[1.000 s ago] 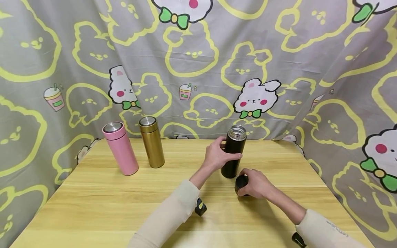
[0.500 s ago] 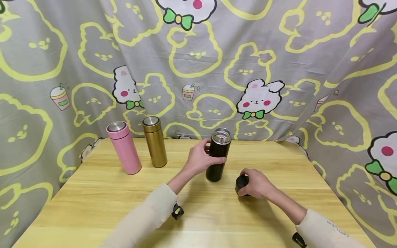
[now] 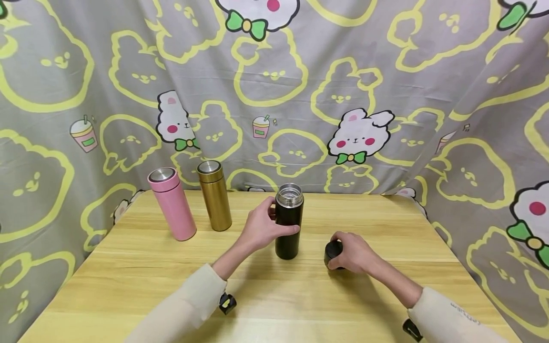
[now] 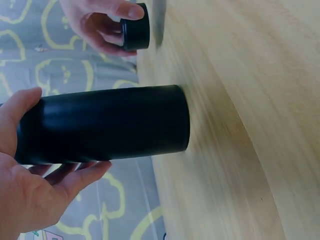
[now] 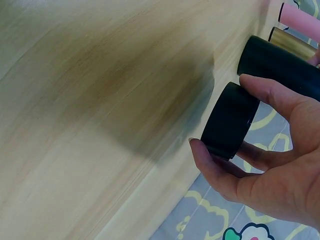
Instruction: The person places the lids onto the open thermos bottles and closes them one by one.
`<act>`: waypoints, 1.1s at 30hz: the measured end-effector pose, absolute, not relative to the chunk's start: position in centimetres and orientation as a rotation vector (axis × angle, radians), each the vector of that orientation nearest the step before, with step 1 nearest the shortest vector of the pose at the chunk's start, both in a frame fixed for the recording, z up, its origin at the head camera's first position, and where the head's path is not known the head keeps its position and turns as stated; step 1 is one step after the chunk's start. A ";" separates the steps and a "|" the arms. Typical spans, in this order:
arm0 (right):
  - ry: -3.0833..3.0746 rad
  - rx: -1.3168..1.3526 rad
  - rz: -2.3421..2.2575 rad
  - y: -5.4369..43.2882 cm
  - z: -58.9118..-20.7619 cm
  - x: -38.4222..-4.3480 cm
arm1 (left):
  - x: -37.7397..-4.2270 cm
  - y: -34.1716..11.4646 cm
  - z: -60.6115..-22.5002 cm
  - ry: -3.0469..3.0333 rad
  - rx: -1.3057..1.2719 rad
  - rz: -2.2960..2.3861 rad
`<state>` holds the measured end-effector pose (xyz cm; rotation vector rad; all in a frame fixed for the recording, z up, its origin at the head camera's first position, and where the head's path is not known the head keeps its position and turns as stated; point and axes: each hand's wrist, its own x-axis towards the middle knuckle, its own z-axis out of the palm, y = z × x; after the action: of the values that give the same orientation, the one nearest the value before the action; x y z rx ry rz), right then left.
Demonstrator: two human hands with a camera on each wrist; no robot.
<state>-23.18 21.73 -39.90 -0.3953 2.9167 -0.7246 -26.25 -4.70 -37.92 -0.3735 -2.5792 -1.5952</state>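
A black thermos bottle (image 3: 288, 243) stands upright near the middle of the table, its steel threaded mouth uncovered. My left hand (image 3: 262, 226) grips it from the left, thumb across the front and fingers behind. To the right and slightly nearer, my right hand (image 3: 353, 255) holds the round black lid (image 3: 332, 252) between thumb and fingers. In the right wrist view that lid (image 5: 229, 120) sits close over the wood, pinched at its edges. The left wrist view shows the bottle's smooth black side (image 4: 125, 122) and its base at the tabletop.
A pink thermos (image 3: 173, 207) and a gold thermos (image 3: 215, 197), both with lids on, stand at the back left of the wooden table (image 3: 150, 290). A grey patterned curtain (image 3: 291, 95) hangs behind and along the sides.
My left hand has brought the black thermos bottle leftward and nearer, away from the lid. The right hand and lid have stayed almost in place.
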 end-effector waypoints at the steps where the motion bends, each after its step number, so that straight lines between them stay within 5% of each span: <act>1: 2.918 -0.400 -0.724 21.7 -39.9 -23.2 | -26.2 -4.8 -37.9 -2.578 -0.379 -1.592; 33: 2.898 -0.343 -0.821 21.2 -38.1 -24.1 | -26.7 -5.4 -38.5 -2.621 -0.433 -1.605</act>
<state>-24.06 21.16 -38.10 -0.3434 2.8981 -0.8206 -26.69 -5.45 -38.52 -0.4334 -2.6214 -1.6052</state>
